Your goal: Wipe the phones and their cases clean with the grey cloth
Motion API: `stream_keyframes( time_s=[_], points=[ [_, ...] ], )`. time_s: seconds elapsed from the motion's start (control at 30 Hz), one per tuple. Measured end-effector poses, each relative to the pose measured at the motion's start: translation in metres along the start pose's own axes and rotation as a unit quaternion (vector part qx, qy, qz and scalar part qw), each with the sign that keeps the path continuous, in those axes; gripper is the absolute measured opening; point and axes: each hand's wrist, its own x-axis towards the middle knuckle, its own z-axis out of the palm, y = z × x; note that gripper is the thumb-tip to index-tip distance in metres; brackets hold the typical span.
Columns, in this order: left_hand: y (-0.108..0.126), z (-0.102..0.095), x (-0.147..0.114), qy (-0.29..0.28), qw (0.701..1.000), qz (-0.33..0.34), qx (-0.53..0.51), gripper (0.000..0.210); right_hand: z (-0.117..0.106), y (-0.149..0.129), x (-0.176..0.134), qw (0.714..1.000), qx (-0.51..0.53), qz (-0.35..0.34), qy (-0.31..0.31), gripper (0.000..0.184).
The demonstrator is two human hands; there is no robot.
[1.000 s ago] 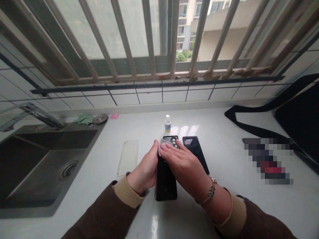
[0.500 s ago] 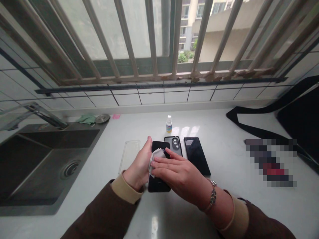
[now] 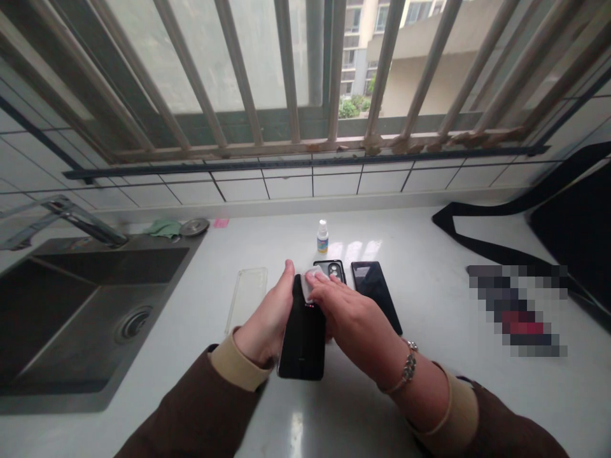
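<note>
A black smartphone (image 3: 301,346) is held by my left hand (image 3: 268,315), which grips its left side with the thumb along the edge. My right hand (image 3: 358,324) presses a white wipe (image 3: 310,286) onto the upper end of the screen, its fingers bent over the wipe. Small coloured marks glow on the screen just below it. Behind my right fingers lies a dark phone case (image 3: 335,268) with camera cut-outs, partly hidden. A second dark phone (image 3: 377,292) rests to its right. On the left, beside my left hand, lies a clear phone case (image 3: 245,296).
A small white bottle (image 3: 323,236) stands behind the phones on the white counter (image 3: 429,381). At left are a sink (image 3: 95,318), a faucet (image 3: 86,219), a green cloth (image 3: 165,229) and a metal strainer (image 3: 194,227). A black strap (image 3: 477,238) and a blurred-out item lie right.
My right hand has moved the wipe from the middle of the screen up to its top end. The phone sits slightly lower and more tilted, with more of its lower screen uncovered.
</note>
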Motion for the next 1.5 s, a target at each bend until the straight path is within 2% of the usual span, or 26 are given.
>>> stream_keyframes(
  time_s=[0.2, 0.33, 0.43, 0.57, 0.7, 0.8, 0.97, 1.07, 1.27, 1.37, 1.5],
  points=[
    [0.018, 0.0, 0.002, 0.158, 0.981, 0.103, -0.035, 0.074, -0.005, -0.012, 0.001, 0.992, 0.052, -0.095, -0.058, 0.026],
    [0.03, 0.001, -0.002, 0.212, 0.965, 0.142, -0.056, 0.075, -0.006, -0.017, 0.0, 0.988, 0.052, -0.135, -0.062, 0.023],
    [0.031, 0.002, -0.004, 0.179, 0.974, 0.128, -0.048, 0.072, -0.003, -0.013, -0.001, 0.991, 0.03, -0.115, -0.054, 0.025],
    [0.021, 0.003, -0.003, 0.093, 0.995, 0.025, -0.04, 0.07, 0.002, -0.006, -0.002, 0.997, 0.003, -0.061, -0.039, 0.026],
    [0.01, 0.004, -0.003, 0.021, 0.998, -0.035, -0.051, 0.052, 0.003, -0.002, -0.002, 1.0, -0.017, -0.007, -0.016, 0.031],
    [0.008, 0.006, -0.005, 0.002, 0.997, -0.056, -0.053, 0.043, 0.003, 0.0, -0.001, 1.0, -0.016, 0.019, 0.012, 0.032],
    [0.006, 0.006, -0.004, 0.014, 0.995, -0.084, -0.043, 0.045, 0.003, 0.007, 0.001, 0.996, -0.005, 0.081, 0.045, 0.031],
    [0.006, 0.005, -0.001, 0.05, 0.997, -0.034, -0.054, 0.049, 0.002, 0.008, 0.002, 0.995, 0.026, 0.084, 0.047, 0.031],
    [0.014, 0.001, 0.001, 0.137, 0.986, 0.035, -0.088, 0.058, -0.003, -0.003, 0.002, 0.985, 0.151, 0.078, 0.017, 0.03],
    [0.02, -0.002, -0.001, 0.154, 0.982, 0.059, -0.096, 0.064, -0.008, -0.009, 0.001, 0.975, 0.212, 0.065, 0.016, 0.029],
    [0.026, -0.004, -0.006, 0.139, 0.982, 0.092, -0.089, 0.065, -0.012, -0.011, 0.002, 0.953, 0.291, 0.084, 0.026, 0.021]
  ],
)
